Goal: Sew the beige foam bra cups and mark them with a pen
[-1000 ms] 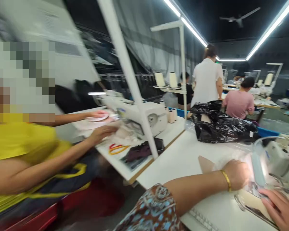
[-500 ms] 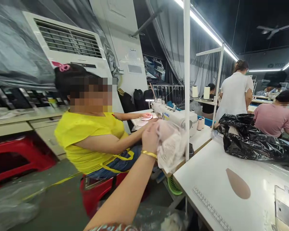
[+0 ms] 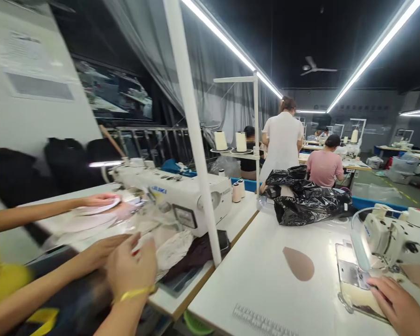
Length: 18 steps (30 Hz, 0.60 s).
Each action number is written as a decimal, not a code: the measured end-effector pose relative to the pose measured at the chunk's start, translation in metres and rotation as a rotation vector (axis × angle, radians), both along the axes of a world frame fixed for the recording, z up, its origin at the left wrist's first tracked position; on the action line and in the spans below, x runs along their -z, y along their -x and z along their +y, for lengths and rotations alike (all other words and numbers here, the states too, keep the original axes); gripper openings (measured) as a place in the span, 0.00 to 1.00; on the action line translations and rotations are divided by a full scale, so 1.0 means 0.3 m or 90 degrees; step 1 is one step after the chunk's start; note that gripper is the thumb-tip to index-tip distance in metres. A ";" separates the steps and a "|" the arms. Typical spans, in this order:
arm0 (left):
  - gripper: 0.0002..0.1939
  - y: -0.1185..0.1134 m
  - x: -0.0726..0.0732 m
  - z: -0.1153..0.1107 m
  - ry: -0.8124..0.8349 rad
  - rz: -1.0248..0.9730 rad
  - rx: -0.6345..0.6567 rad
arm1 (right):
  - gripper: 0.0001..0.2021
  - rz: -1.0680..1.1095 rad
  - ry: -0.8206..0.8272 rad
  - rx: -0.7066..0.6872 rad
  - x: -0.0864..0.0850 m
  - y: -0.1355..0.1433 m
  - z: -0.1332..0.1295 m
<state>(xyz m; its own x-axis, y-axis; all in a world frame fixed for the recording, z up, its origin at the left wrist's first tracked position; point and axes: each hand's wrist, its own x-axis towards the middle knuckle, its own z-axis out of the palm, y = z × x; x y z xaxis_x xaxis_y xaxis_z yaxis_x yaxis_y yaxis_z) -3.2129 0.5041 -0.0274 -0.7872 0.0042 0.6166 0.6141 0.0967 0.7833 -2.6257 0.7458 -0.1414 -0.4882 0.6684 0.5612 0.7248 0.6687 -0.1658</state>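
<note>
My left hand, with a gold bangle at the wrist, reaches over the neighbouring table beside a person's hand. Its fingers are blurred and I cannot make out whether they hold anything. White crumpled fabric lies just right of it, next to dark fabric. At the right edge, my right hand rests by the needle plate of a white sewing machine; its fingertips are together, and what they touch is unclear. A brown teardrop-shaped piece lies flat on the white table.
A neighbouring sewing machine stands behind a white pole. Black plastic bags sit at the table's back. A clear ruler lies near its front edge. Other people work farther back.
The view has swung right. The white fabric in a clear bag that was at my left hand now lies on the neighbouring table, and my right hand has come into view.
</note>
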 end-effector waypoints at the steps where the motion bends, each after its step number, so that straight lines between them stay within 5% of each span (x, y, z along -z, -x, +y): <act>1: 0.12 -0.025 0.032 -0.003 0.006 0.008 -0.014 | 0.15 -0.009 -0.016 -0.004 -0.009 0.016 -0.018; 2: 0.11 -0.063 0.061 0.002 0.025 0.077 -0.010 | 0.14 -0.022 -0.030 -0.014 -0.022 0.036 -0.038; 4: 0.09 -0.166 0.092 0.043 0.067 0.233 0.153 | 0.13 -0.065 -0.029 -0.047 -0.064 0.089 -0.088; 6: 0.10 -0.285 0.074 0.136 0.158 0.364 0.391 | 0.16 -0.112 0.001 -0.080 -0.125 0.164 -0.150; 8: 0.14 -0.386 0.021 0.276 0.331 0.348 0.524 | 0.15 -0.156 0.042 -0.108 -0.195 0.260 -0.213; 11: 0.16 -0.478 -0.042 0.508 0.476 0.272 0.560 | 0.13 -0.162 0.088 -0.160 -0.278 0.426 -0.283; 13: 0.17 -0.515 -0.042 0.615 0.521 0.250 0.565 | 0.16 -0.140 0.107 -0.180 -0.299 0.529 -0.302; 18: 0.15 -0.588 0.039 0.621 0.572 0.307 0.707 | 0.17 -0.110 0.128 -0.168 -0.244 0.665 -0.246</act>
<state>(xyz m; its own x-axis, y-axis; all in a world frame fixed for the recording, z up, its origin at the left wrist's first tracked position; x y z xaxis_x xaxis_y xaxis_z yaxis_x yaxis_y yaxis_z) -3.0366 0.6903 -0.0390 0.1414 0.9508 0.2758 0.8691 -0.2526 0.4253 -2.8252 0.6719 -0.0683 -0.7345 0.5951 0.3263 0.5601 0.8030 -0.2036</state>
